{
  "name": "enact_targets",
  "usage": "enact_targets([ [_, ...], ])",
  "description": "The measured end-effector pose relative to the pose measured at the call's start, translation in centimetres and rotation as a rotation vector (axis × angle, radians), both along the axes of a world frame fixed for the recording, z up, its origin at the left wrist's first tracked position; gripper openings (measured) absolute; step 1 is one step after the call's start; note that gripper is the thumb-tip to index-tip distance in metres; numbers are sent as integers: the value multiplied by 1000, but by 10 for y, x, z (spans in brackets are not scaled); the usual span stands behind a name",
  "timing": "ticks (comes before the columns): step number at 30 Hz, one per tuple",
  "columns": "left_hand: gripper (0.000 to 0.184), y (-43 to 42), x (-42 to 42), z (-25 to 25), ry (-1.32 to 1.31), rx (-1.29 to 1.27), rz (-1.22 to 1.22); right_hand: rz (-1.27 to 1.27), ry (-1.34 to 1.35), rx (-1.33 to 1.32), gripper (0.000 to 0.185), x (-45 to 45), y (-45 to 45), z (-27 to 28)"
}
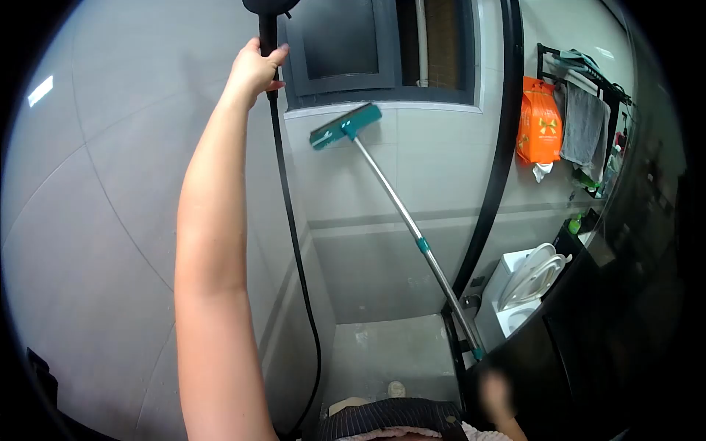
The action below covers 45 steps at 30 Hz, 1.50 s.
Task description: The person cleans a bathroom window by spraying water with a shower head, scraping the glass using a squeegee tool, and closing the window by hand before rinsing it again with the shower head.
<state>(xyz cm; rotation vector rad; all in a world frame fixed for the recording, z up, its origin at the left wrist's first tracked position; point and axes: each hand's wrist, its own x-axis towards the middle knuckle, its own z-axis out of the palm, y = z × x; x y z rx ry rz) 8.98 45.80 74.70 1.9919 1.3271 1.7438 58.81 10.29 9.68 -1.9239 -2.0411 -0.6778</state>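
My left hand (261, 70), at the end of my raised arm, is closed around the handle of a black shower head (269, 6). The top of the shower head is cut off by the frame edge. Its black hose (294, 242) hangs down from my grip. My right hand (497, 393), low on the right, is smeared, so its fingers do not show. Just above it is the lower end of a squeegee (401, 209) with a silver pole and teal head. The head is up by the wall below the window; whether my right hand touches the pole cannot be made out.
A grey window (342, 44) is ahead, its right part dark. A black frame post (500, 162) separates the shower from a toilet (526, 294) with its lid up. Beyond hang an orange tissue pack (539, 125) and a grey towel (581, 125). Dark glass fills the right side.
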Motion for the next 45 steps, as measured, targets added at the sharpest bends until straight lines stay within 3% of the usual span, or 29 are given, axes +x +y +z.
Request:
enact_targets([
  [1,44,4,0,-7,2,-21,-15,-47,217,-69,9,-4,-16,34],
  [5,42,12,8,-33,-8,-75,-12,45,57,21,8,18,-38,79],
  [9,38,28,11,-59,-1,-154,29,-23,217,-121,17,29,-19,112],
  [10,38,31,11,-65,-8,-175,18,-37,260,-179,8,22,-11,135],
  [13,36,38,12,-81,-14,-198,40,178,104,-182,9,18,19,144],
  [15,36,42,14,-89,-31,-209,55,193,21,-211,8,12,47,166],
  [17,35,45,16,-100,-45,-238,74,27,-29,-440,13,12,68,181],
  [21,40,47,21,-119,-24,-284,108,87,-88,-304,15,23,120,206],
  [24,41,52,30,-134,-16,-282,127,83,-21,-396,14,-3,163,251],
  [25,42,56,32,-140,-18,-264,122,102,11,-374,15,5,184,233],
  [26,44,63,34,-146,-46,-240,137,70,-208,-596,18,5,206,231],
  [27,44,63,38,-150,-27,-256,144,117,-16,-415,24,13,223,215],
  [28,44,60,43,-152,-8,-263,153,129,-1,-478,32,20,254,197],
  [31,44,66,51,-163,72,-266,135,162,-168,-542,37,17,319,192],
  [33,31,40,82,-155,-9,-294,191,169,-310,-620,39,26,368,176],
  [37,29,51,89,-159,-49,-357,244,105,-549,-713,35,34,429,189],
  [44,29,75,115,-168,-63,-401,322,135,-725,-810,22,103,482,141],
  [45,43,96,94,-183,29,-324,238,74,-757,-831,21,113,489,144],
])
